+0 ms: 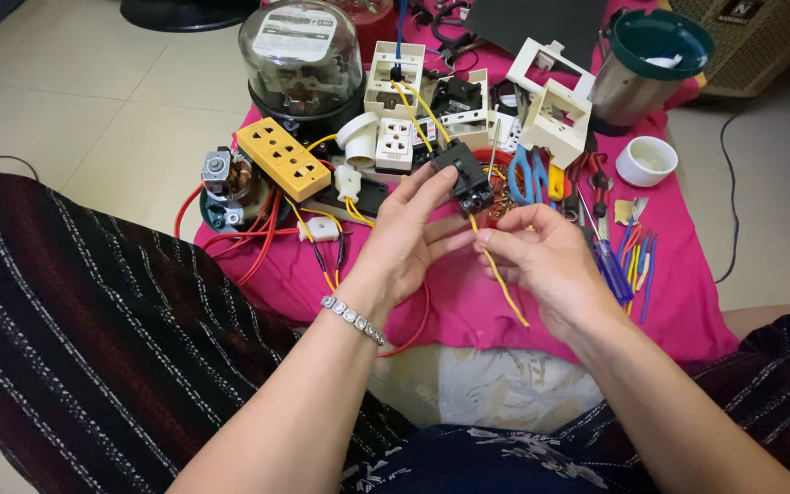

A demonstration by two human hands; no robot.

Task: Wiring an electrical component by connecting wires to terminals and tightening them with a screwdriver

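Nearest the camera lie the person's own knees, under dark striped cloth (75,338) on the left and a dark patterned cloth (523,457) lower right, with both forearms rising between them toward the work.

On the left, pale floor tiles (93,101) run open up to the edge of the pink cloth (678,302), which is spread on the floor and crowded along its far half. There a small motor (221,183) with red wires sits at the cloth's left edge, beside a yellow socket strip (282,157) and, behind it, a glass-domed meter (301,50). The near strip of the cloth, under the hands, is the roomiest part.

The left hand (404,242), with a bead bracelet (354,318) at the wrist, is raised above the cloth, palm turned toward the right. Its fingers (436,183) are curled narrowly and grip a small black switch block (464,174) from the left side, thumb below.

Just right of it, the right hand (541,261) is held at about the same height, knuckles up. Its fingers (496,240) are pinched nearly closed on a yellow wire (505,293), which runs up to the underside of the block and trails down toward the cloth's near edge.

Further right lie white socket frames (555,101), blue-handled pliers (525,176), screwdrivers (610,265), a metal pot with a green rim (660,41) and a small white cup (646,160); beyond the cloth's right edge the tiles are open again.
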